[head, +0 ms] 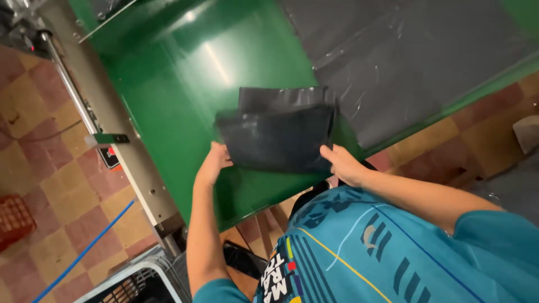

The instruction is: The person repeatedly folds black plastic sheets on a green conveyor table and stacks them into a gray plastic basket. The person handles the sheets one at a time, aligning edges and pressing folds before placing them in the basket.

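Two bare hands hold a small stack of dark grey plastic bags [278, 137] at its near edge, over a glossy green table [185, 73]. Nearest the camera is the person's teal shirt [359, 252], with both forearms reaching out from it. The left hand [215, 160] closes on the stack's near left corner, thumb tucked under the edge as far as can be seen; the right hand [341, 163] pinches the near right corner, fingers curled on the plastic. The bags lie flat on the table, the upper sheets slightly offset from the lower ones. To square them well, it seems wise to keep both pinches low and even, pressing the slippery film against the table so no layer slides. Beyond the stack a wide grey plastic sheet [415, 56] covers the far part of the table.
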